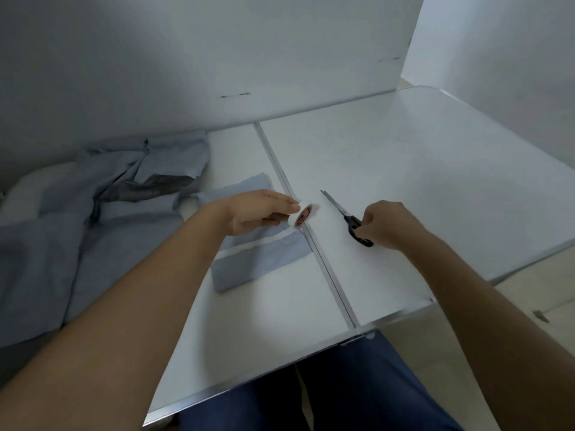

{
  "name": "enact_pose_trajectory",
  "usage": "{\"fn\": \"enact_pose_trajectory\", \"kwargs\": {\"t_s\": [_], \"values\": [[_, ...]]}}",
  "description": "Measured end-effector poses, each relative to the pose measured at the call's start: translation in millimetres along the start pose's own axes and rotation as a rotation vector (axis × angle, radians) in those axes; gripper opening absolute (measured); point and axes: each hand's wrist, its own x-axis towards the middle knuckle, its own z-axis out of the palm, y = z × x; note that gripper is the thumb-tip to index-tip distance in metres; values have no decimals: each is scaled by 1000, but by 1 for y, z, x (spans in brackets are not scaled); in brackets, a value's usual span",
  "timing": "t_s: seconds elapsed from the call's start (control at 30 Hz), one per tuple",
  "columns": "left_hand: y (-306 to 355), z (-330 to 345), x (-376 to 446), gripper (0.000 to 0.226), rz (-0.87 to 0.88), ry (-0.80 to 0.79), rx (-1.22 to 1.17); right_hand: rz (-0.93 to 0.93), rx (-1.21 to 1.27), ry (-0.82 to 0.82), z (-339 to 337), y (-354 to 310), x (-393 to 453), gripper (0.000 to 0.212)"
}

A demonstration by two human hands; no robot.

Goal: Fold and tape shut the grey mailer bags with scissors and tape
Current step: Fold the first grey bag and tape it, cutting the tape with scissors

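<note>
My knees in blue trousers (pixel 342 396) are showing at the bottom edge, under the table (pixel 404 157). At centre frame the folded grey mailer (pixel 258 262) is lying flat, and my left hand (pixel 258 213) is pinching the tape roll (pixel 303 215) above it while my right hand (pixel 389 223) is curling round the scissors (pixel 350 219); I should be pulling the tape taut across the flap before cutting.

Both bare forearms reach forward from the near edge, converging toward the middle. The left hand (pixel 258 213) lies palm-down with the wrist straight, its fingers and thumb extended to the right and pinching a roll of tape (pixel 303 215) at their tips. The right hand (pixel 389 225) sits to the right of it, apart from the left, knuckles up and fingers curled under, gripping the black handles of the scissors (pixel 348 217), whose blades point away to the far left. Dark blue trousers (pixel 357 387) cover the lap below.
</note>
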Motion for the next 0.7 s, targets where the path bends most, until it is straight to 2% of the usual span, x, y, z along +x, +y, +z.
{"fn": "enact_pose_trajectory", "kwargs": {"t_s": [0.13,0.23,0.33,0.47,0.53,0.63,0.7], "values": [[-14,0,6,21,11,-5,-79,-9,324,-166,-5,6,-8,21],[-18,0,9,29,12,9,-125,-7,481,-337,-6,13,-16,31],[-17,-1,9,35,6,3,-132,-55,439,-427,-9,16,-26,27],[-17,-1,9,42,-6,3,-104,-95,343,-417,-11,21,-37,35],[-17,0,9,36,-8,20,-110,-98,330,-422,-11,24,-42,39],[-16,5,8,15,0,24,-118,-111,307,-452,-12,26,-47,38],[-16,8,8,14,2,35,-130,-121,292,-447,-10,23,-47,37]]}}
